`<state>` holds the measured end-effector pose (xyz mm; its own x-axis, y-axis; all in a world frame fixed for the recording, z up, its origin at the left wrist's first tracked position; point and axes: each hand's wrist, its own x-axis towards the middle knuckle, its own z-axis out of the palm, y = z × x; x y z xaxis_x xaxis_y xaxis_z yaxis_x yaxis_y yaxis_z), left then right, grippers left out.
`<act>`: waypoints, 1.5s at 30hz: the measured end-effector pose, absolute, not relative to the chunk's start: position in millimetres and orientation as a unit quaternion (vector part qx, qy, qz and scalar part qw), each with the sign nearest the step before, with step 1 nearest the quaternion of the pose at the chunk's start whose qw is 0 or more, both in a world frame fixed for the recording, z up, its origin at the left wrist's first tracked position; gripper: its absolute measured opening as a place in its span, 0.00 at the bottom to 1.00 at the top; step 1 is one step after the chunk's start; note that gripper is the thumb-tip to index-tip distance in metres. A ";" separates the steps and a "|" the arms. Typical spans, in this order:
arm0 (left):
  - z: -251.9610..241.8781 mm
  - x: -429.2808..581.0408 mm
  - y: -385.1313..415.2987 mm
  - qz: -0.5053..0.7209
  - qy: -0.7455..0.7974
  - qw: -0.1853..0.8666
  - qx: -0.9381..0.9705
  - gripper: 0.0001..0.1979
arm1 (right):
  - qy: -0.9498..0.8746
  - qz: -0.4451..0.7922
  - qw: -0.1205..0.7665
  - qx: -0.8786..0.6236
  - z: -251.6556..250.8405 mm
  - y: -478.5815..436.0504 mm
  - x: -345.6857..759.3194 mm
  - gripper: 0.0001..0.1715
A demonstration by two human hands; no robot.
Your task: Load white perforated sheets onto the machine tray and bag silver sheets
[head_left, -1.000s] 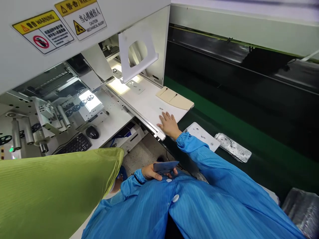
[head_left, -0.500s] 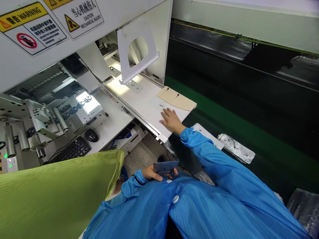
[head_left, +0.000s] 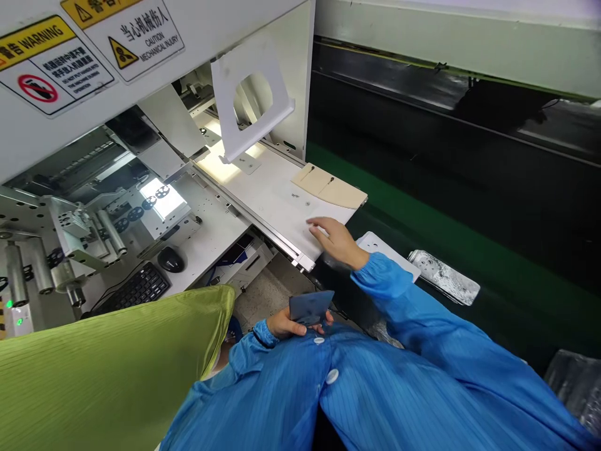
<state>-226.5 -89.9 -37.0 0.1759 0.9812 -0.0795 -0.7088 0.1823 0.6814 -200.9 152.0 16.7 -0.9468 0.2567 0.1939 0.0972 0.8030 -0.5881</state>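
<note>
My right hand hovers over the near edge of the white machine tray, fingers stretched out and slightly curled, holding nothing that I can see. Close to my chest, my left hand grips a thin dark grey-blue flat panel. A beige plate with two small slots lies at the tray's far right corner. Both my sleeves are blue.
A white bracket with a round hole stands over the tray. Left of it are rollers, a keyboard and a mouse. A green sleeve of another person fills the lower left. White and silvery flat parts lie on the green belt.
My right hand has lifted off the tray surface and drawn back toward the tray's near edge. My left hand has tilted the dark panel upward a little.
</note>
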 end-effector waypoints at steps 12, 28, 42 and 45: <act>-25.9 -222.9 -44.4 0.476 0.346 0.770 0.248 0.20 | -0.967 0.016 0.113 0.230 73.5 111.3 -74.4 0.15; -24.4 -169.4 -34.5 0.499 0.350 0.771 0.184 0.29 | -0.854 0.061 -0.035 -0.516 -43.5 257.5 100.6 0.21; -21.0 -138.5 -44.5 0.509 0.358 0.758 0.195 0.27 | -0.826 0.104 -0.094 -0.546 -101.7 271.8 107.1 0.25; -18.5 -132.5 -42.2 0.499 0.361 0.759 0.210 0.27 | -0.833 0.106 -0.090 -0.536 -96.7 270.4 114.9 0.27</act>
